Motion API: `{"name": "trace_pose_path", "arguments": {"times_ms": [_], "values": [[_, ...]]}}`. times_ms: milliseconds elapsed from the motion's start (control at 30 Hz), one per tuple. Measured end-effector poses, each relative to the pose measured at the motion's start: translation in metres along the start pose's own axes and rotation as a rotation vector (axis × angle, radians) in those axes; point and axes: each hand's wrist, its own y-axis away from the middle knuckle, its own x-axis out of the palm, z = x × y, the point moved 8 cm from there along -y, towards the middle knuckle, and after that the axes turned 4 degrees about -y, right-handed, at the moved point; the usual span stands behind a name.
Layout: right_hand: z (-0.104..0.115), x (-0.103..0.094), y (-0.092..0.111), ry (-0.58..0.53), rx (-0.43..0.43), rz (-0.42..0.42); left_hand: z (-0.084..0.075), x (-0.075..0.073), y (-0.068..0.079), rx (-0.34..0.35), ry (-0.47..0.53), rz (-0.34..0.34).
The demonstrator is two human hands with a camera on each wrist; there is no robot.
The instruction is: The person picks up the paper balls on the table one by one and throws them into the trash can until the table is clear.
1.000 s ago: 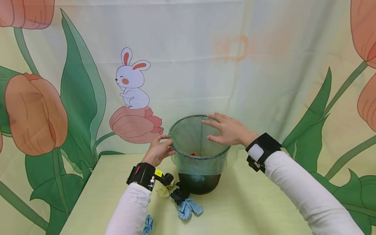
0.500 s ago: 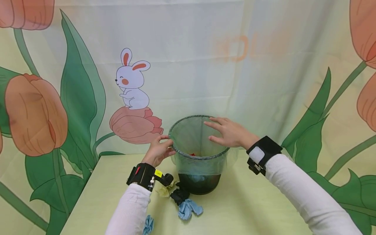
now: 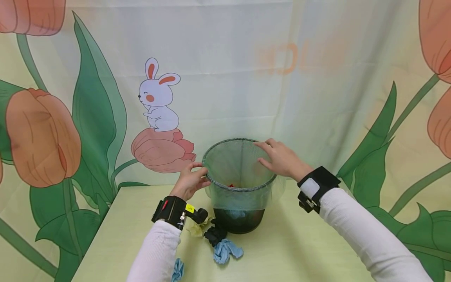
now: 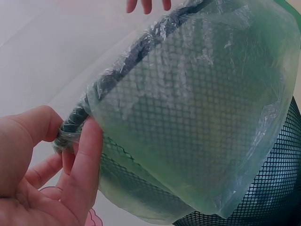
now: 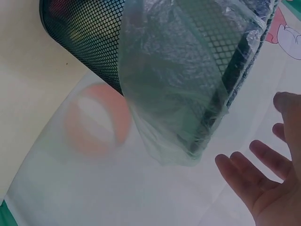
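A black mesh trash bin (image 3: 239, 223) stands on the table, lined with a thin green plastic trash bag (image 3: 243, 200) folded over its rim. With thumb and fingers, my left hand (image 3: 188, 182) grips the bag-covered rim at the left side; the left wrist view shows the fingers (image 4: 87, 162) against the bag's outside. My right hand (image 3: 284, 159) hovers at the right side of the rim with loosely bent fingers. In the right wrist view, those fingers (image 5: 240, 181) are apart from the bag's edge and hold nothing. Something small and red (image 3: 231, 185) shows inside the bin.
In front of the bin lie crumpled pieces: a pale yellow one (image 3: 197, 227), a black one (image 3: 215, 235) and a blue one (image 3: 227, 250). Another blue piece (image 3: 178, 269) lies beside my left forearm. A printed curtain (image 3: 225, 78) hangs behind the table (image 3: 303, 243).
My right hand has moved slightly right and down from over the bin's opening to its right rim, its fingers bending more. The left hand keeps its grip on the rim.
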Motion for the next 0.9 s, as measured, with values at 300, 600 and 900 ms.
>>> {"name": "trace_pose_path", "arguments": {"times_ms": [300, 600, 900], "values": [[-0.002, -0.012, 0.004, 0.003, 0.021, -0.123, 0.001, 0.0, -0.001, -0.004, 0.002, -0.001], [-0.022, -0.012, 0.011, -0.138, 0.237, -0.149, 0.001, 0.0, 0.0, -0.009, 0.008, 0.001], [-0.041, -0.004, 0.022, -0.289, 0.427, -0.093, 0.0, 0.0, 0.0, -0.001, 0.011, -0.002]]}}
